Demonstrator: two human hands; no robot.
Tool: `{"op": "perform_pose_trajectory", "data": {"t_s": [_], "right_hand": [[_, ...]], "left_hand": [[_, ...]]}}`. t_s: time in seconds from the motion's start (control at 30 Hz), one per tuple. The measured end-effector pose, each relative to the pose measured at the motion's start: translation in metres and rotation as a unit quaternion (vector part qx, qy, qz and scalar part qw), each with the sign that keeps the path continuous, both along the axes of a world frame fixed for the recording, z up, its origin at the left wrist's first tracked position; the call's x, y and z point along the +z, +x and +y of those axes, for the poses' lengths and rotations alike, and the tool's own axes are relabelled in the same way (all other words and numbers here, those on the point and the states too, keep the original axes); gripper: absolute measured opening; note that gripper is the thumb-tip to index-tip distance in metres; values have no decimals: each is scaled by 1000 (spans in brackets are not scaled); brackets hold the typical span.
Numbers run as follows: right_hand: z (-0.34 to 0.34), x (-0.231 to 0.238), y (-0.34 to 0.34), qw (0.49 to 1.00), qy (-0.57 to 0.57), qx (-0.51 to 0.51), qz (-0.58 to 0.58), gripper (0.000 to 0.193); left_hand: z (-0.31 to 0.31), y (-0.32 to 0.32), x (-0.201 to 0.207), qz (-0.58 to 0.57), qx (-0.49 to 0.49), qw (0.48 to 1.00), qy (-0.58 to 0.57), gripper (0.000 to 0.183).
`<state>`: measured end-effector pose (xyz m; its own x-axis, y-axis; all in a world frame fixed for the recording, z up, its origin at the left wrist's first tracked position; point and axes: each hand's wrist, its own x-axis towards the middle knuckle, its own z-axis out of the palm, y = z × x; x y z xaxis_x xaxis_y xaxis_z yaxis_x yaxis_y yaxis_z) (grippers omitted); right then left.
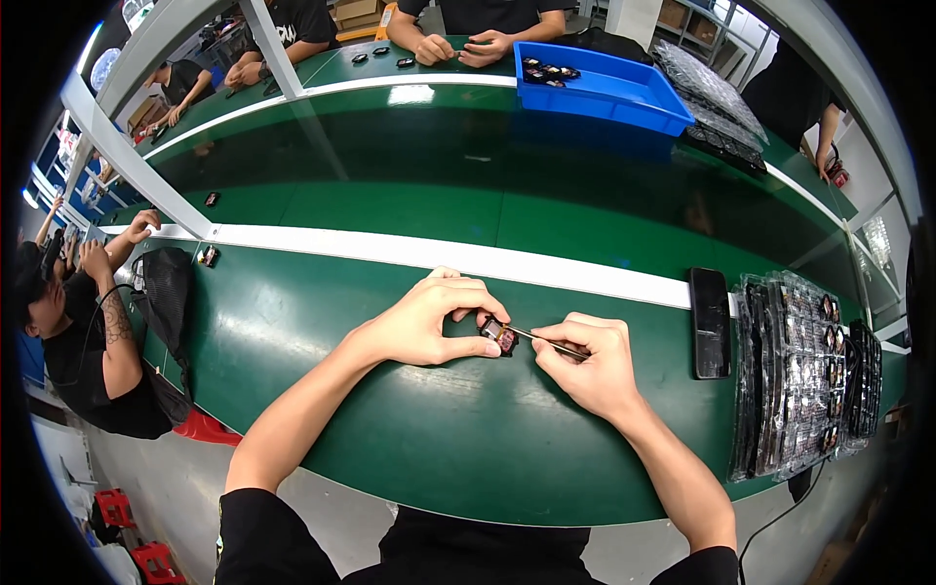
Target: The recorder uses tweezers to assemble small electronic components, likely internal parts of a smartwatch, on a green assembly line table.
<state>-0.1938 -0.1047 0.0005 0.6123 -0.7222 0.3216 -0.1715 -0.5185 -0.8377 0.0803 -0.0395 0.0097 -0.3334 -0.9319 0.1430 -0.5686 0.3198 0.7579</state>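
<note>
Two hands meet over a green worktop (390,429), well left of a black phone (710,324). Clear plastic trays (792,375) are stacked just right of that phone; far beyond it are a blue bin (624,109) and a person in black (478,16). The left hand (421,322), part-curled, pinches a small dark device (499,337); the right hand (597,363) closes around a slim tool (546,341). The tool slants up leftward, tip at the device, whose long axis is unclear.
</note>
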Motion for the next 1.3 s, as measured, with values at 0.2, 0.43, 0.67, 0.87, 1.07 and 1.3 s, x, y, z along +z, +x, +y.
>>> {"op": "perform_pose_trajectory", "data": {"t_s": [0.2, 0.43, 0.67, 0.87, 1.07, 1.3], "right_hand": [[2, 0, 2, 1000, -12, 6, 13, 16], [1, -3, 1, 999, -29, 17, 2, 14], [3, -2, 3, 999, -36, 0, -1, 14], [4, -2, 2, 998, -64, -3, 9, 18], [4, -5, 4, 997, -77, 6, -3, 17], [3, -2, 1, 997, -75, 26, 5, 15]], "left_hand": [[1, 1, -1, -1, 4, 1000, -4, 34], [0, 1, -1, -1, 1, 1000, -7, 35], [0, 2, -2, 2, 2, 1000, -14, 34], [0, 0, 1, -5, 10, 1000, -5, 35], [0, 0, 1, -2, 9, 1000, -6, 35], [0, 0, 0, -3, 5, 1000, -1, 35]]}}
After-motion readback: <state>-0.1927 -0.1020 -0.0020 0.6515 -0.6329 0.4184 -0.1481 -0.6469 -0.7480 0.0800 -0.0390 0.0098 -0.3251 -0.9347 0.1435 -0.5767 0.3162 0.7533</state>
